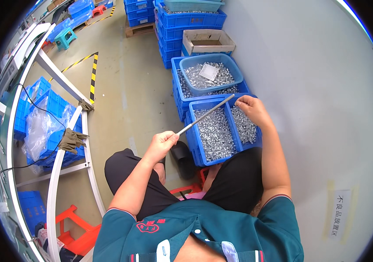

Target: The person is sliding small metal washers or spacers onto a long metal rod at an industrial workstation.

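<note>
My left hand (162, 145) is closed around the near end of a thin grey metal rod (207, 114). The rod slants up and to the right over a blue divided bin (191, 140). Beside the rod's far end, my right hand (252, 110) has its fingertips pinched together; what they hold, if anything, is too small to make out. Below both hands, many small silvery metal parts (214, 137) fill the bin's left compartment. More such parts (243, 124) lie in the narrower right one.
A light-blue basin (184, 74) of metal parts, with a white square on top, sits on a bin behind. Farther back are an open carton (230, 46) and stacked blue crates (169, 32). A white frame (57, 183) stands left, a grey wall (317, 109) right.
</note>
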Motion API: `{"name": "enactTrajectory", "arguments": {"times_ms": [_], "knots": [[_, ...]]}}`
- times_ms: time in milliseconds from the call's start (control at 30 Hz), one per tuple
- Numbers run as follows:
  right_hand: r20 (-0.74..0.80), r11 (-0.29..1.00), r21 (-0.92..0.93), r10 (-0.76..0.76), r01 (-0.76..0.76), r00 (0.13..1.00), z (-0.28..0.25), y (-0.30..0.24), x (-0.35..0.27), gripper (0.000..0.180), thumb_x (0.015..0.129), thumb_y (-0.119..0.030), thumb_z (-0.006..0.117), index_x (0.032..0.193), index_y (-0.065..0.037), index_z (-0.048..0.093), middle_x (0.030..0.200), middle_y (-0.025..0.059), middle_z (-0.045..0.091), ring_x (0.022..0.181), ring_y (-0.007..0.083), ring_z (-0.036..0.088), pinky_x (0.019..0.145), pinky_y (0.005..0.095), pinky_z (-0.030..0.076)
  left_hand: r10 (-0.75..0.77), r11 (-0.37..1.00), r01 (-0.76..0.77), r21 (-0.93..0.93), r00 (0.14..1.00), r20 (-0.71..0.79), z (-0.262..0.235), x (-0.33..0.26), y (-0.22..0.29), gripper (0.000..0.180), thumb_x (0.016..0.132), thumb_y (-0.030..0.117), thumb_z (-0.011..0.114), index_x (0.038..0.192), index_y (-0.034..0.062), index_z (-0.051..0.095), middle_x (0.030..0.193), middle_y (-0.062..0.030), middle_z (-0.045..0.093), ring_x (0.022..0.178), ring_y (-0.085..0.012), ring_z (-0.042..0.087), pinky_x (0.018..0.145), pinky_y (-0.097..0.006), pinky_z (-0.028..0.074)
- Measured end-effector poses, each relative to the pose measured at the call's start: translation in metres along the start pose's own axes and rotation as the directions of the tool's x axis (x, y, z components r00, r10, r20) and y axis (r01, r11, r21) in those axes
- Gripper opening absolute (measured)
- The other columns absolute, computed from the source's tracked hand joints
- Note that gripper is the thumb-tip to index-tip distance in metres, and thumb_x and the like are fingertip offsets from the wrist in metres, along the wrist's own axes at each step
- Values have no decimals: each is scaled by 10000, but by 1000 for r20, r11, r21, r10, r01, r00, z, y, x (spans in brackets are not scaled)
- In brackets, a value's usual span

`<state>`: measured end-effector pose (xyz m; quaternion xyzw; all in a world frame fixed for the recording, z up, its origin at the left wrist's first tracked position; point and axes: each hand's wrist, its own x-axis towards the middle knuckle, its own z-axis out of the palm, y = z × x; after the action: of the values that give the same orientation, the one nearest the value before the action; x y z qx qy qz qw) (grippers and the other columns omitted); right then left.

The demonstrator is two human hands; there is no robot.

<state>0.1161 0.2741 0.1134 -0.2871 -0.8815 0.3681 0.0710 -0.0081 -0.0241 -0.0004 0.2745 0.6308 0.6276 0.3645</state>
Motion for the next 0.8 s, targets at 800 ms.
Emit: {"name": "enactTrajectory", "arguments": {"times_ms": [800], "knots": [[525,302,796,88,-525,846,13,30,26,133,898,-112,466,990,-30,516,737,34,504,473,36,344,345,147,238,-26,998,26,50,1000,6,6,5,2,298,890,270,566,701,39,554,594,60,432,568,-40,370,503,-221,305]]}}
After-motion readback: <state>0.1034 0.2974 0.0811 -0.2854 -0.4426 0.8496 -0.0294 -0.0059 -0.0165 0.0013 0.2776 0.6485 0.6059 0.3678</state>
